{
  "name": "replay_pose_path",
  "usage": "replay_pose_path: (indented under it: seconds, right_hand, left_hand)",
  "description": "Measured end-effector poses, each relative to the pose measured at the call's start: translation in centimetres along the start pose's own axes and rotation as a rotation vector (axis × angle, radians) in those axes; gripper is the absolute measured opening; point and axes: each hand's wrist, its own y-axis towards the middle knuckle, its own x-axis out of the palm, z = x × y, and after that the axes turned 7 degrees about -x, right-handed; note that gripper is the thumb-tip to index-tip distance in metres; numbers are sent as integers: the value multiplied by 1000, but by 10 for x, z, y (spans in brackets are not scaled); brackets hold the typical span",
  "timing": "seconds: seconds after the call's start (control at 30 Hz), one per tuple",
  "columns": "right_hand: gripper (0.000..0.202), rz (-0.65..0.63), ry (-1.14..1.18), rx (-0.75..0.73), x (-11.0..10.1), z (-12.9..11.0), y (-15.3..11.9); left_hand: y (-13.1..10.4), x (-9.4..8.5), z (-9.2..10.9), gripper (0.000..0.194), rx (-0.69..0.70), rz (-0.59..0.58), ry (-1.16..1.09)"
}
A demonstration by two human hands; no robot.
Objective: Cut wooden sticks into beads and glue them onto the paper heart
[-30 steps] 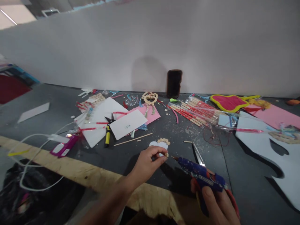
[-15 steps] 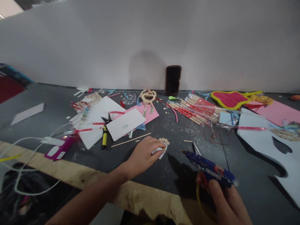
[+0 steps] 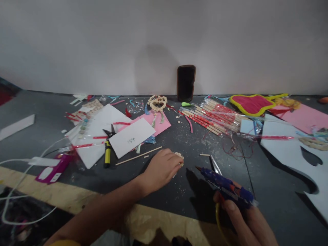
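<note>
Over the dark tabletop (image 3: 269, 194), the right hand (image 3: 244, 220) has eased the hot-glue gun (image 3: 225, 185) aside; the left hand (image 3: 160, 168) now covers the white cutout (image 3: 174, 175), perhaps pressing a piece on.
The right hand wraps the hot-glue gun's handle; the left hand is curled, any hold hidden. Beneath it lies the white cutout, knobbly pale edging (image 3: 180, 158) showing past the hand, the white a mere sliver.

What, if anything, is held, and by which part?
The right hand holds a blue plastic glue gun by its handle. The left hand partly covers a beige beaded piece; any grip is hidden.
</note>
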Motion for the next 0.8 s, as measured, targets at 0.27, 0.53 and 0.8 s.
replay_pose_path:
  seconds: [0.27,0.53,0.8]
  right_hand:
    - [34,-125,-27,-34,14,-5,11]
    - [39,-112,-2,-13,20,-5,10]
    - [41,-150,-54,-27,14,-7,12]
  left_hand:
    - [-6,1,-5,14,-20,-36,-22]
    - [-5,1,-8,18,-25,-48,-35]
    - [-5,1,-8,20,-31,-33,-23]
